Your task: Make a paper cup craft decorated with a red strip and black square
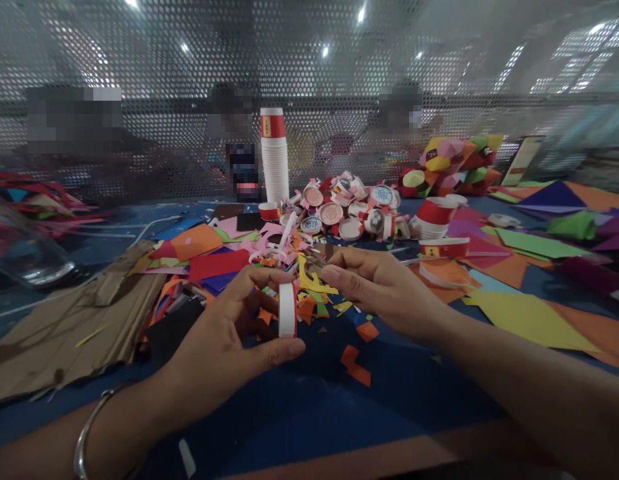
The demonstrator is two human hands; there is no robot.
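Note:
My left hand point(239, 327), with a silver bangle on its wrist, grips a cut paper-cup base point(288, 311) between thumb and fingers. This short white ring has a red edge and stands on its side, facing right. Just right of it, my right hand point(374, 283) is closed in a pinch above the table. What its fingertips hold, if anything, I cannot make out. Under and between both hands lie colourful paper scraps point(314, 287), and two orange pieces point(356, 365) lie nearer to me.
Behind the hands rises a pile of cut cup bottoms point(332, 213) beside a tall stack of paper cups point(274, 160). Flattened cardboard point(64, 327) and a clear glass point(34, 260) are at left. Coloured paper sheets point(534, 317) cover the right side. People sit beyond a perforated screen point(309, 73).

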